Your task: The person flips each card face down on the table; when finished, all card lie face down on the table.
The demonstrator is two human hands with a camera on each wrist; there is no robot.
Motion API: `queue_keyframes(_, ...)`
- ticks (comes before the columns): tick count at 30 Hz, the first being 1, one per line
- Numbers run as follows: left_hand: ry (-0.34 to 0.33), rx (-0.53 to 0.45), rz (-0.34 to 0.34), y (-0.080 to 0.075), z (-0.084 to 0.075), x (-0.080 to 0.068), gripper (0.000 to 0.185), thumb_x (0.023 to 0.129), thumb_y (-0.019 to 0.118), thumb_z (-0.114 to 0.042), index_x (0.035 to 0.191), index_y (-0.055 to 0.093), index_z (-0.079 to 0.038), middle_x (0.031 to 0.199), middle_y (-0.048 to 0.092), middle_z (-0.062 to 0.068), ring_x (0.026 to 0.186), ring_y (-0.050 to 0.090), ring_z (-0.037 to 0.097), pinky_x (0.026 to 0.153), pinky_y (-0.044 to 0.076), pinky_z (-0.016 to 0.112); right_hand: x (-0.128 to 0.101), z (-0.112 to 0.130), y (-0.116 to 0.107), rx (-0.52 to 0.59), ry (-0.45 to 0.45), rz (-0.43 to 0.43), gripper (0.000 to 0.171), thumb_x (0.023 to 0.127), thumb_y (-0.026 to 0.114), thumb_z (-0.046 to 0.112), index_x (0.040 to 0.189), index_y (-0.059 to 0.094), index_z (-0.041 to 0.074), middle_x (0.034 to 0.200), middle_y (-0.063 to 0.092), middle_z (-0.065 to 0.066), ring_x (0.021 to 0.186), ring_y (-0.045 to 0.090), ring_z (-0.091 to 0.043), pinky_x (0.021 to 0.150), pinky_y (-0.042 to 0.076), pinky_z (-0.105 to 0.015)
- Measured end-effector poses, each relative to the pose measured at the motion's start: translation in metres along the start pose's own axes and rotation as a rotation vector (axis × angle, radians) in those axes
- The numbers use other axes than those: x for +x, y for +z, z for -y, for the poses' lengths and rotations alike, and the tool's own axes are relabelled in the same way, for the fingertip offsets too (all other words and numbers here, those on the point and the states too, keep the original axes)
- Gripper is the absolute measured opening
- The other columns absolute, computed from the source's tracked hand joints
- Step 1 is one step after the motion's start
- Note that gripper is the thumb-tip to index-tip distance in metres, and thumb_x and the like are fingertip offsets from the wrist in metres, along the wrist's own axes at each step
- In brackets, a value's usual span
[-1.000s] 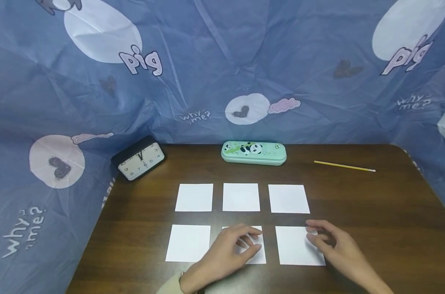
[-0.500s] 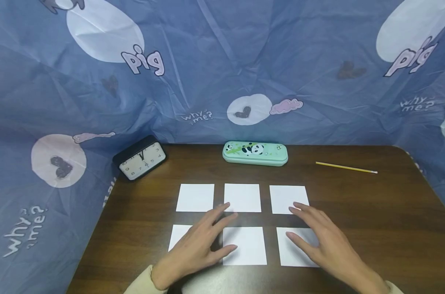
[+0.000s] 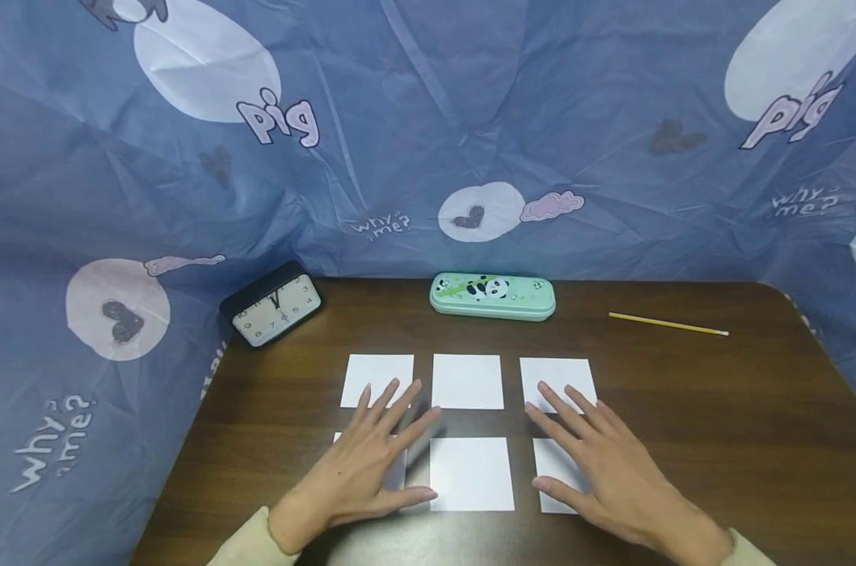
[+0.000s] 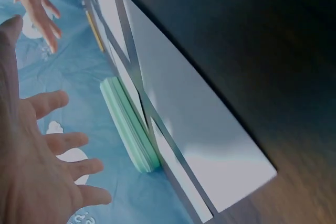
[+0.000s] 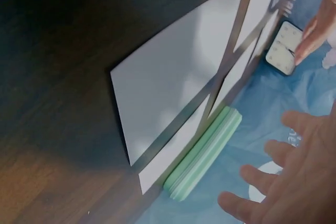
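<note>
Several square white paper cards lie in two rows on the brown wooden table (image 3: 739,409). My left hand (image 3: 360,464), fingers spread and holding nothing, hovers over the front left card (image 3: 396,472), hiding much of it; its fingertips overlap the back left card (image 3: 378,373). To the right, my right hand (image 3: 604,464) is spread the same way over the front right card (image 3: 558,468), with fingertips over the back right card (image 3: 558,373). Between the hands, the front middle card (image 3: 472,474) and back middle card (image 3: 468,381) show whole. Both wrist views show the palms raised above the cards.
A green pencil case (image 3: 493,297) with a panda picture stands at the table's back edge. A black-framed clock (image 3: 275,308) sits at the back left, a yellow pencil (image 3: 668,323) at the back right. Blue printed cloth (image 3: 371,157) hangs behind and along the left side.
Both hands have uncurled and spread their fingers. The left hand has moved left, off the front middle card; the right hand has shifted slightly left and forward. The cards keep their places.
</note>
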State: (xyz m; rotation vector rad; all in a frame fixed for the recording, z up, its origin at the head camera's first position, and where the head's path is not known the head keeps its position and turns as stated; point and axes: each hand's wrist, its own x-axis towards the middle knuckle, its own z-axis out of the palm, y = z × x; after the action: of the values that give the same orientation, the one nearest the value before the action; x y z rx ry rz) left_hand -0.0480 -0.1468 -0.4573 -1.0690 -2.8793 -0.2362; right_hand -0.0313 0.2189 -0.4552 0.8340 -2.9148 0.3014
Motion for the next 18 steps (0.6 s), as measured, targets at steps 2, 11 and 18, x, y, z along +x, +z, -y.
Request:
queue_keyframes(2, 0.001, 0.015, 0.003, 0.0003, 0.0016, -0.0009, 0.097, 0.089, 0.048, -0.086, 0.166, 0.029, -0.031, 0.176, 0.018, 0.010, 0.159, 0.026, 0.043, 0.120, 0.030, 0.074, -0.0008, 0.0004, 0.0020, -0.021, -0.008, 0.008, 0.086, 0.092, 0.062, 0.070, 0.164, 0.029, 0.037, 0.176, 0.021, 0.006, 0.158, 0.031, -0.034, 0.126, -0.022, -0.024)
queue_keyframes(11, -0.004, 0.056, -0.003, 0.0039, 0.0037, -0.0043, 0.096, 0.087, 0.048, -0.087, 0.165, 0.028, -0.035, 0.175, 0.023, 0.010, 0.158, 0.027, 0.047, 0.115, 0.029, 0.080, -0.0026, 0.0022, 0.0046, -0.090, -0.036, 0.016, 0.089, 0.089, 0.060, 0.078, 0.163, 0.031, 0.038, 0.175, 0.022, 0.008, 0.160, 0.029, -0.031, 0.126, -0.026, -0.031)
queue_keyframes(18, -0.025, 0.053, -0.004, 0.0074, 0.0026, -0.0072, 0.097, 0.087, 0.049, -0.087, 0.166, 0.014, -0.043, 0.177, 0.017, 0.007, 0.157, 0.028, 0.048, 0.112, 0.030, 0.083, -0.0035, 0.0003, 0.0068, -0.114, -0.030, 0.019, 0.090, 0.088, 0.058, 0.080, 0.163, 0.031, 0.039, 0.175, 0.024, 0.008, 0.160, 0.027, -0.030, 0.127, -0.026, -0.032)
